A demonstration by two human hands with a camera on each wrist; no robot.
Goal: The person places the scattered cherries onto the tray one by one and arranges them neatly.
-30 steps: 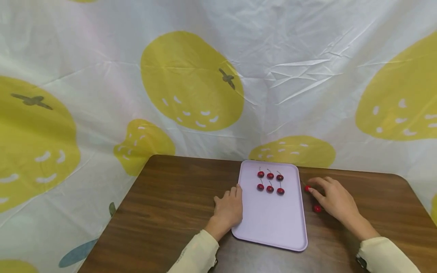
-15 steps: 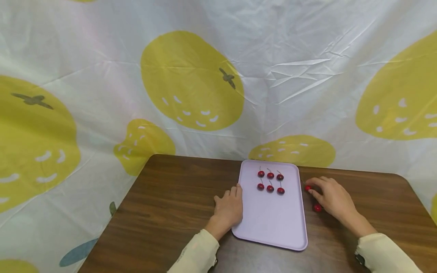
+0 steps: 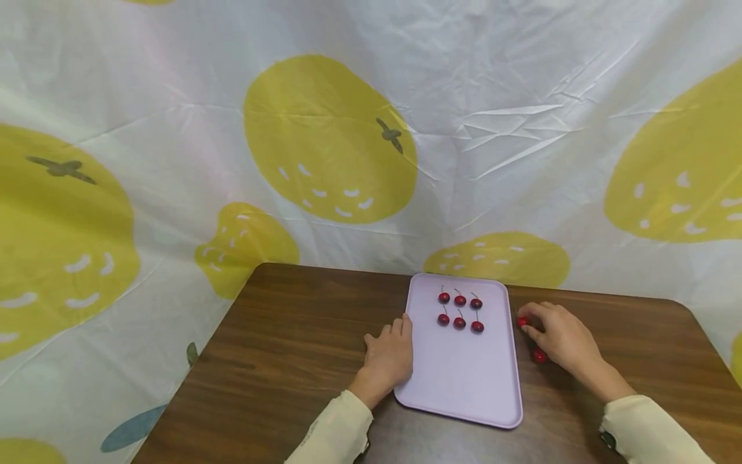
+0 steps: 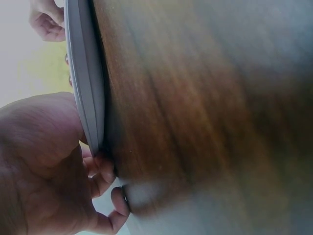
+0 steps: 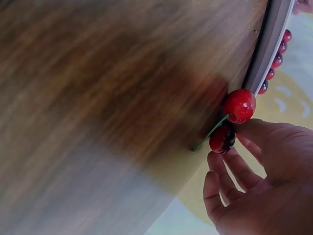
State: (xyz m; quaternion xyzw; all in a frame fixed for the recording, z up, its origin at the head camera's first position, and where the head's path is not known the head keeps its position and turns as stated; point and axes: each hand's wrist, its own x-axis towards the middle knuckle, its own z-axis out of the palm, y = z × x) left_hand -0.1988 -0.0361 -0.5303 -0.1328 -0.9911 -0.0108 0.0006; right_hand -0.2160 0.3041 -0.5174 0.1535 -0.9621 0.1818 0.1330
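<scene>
In the head view a pale lilac tray (image 3: 458, 380) lies on the brown table, bearing two short rows of dark red cherries (image 3: 459, 323) with stems. My left hand (image 3: 390, 356) grips the tray's left rim; in the left wrist view its fingertips (image 4: 103, 169) curl at the outer edge and the thumb side lies over the tray. Right of the tray, my right hand (image 3: 563, 336) pinches a cherry (image 5: 222, 138) between thumb and fingertips, low at the table. A second loose cherry (image 3: 540, 356) lies just below that hand, its green stem (image 5: 211, 132) showing in the right wrist view.
The wood-grain table (image 3: 301, 335) has rounded far corners and extends on both sides of the tray. Behind it hangs a white cloth (image 3: 464, 77) printed with large yellow fruit.
The right hand has shifted very slightly left, with its fingertips staying at the same cherry. The left hand, the tray and the cherries on it have kept their places.
</scene>
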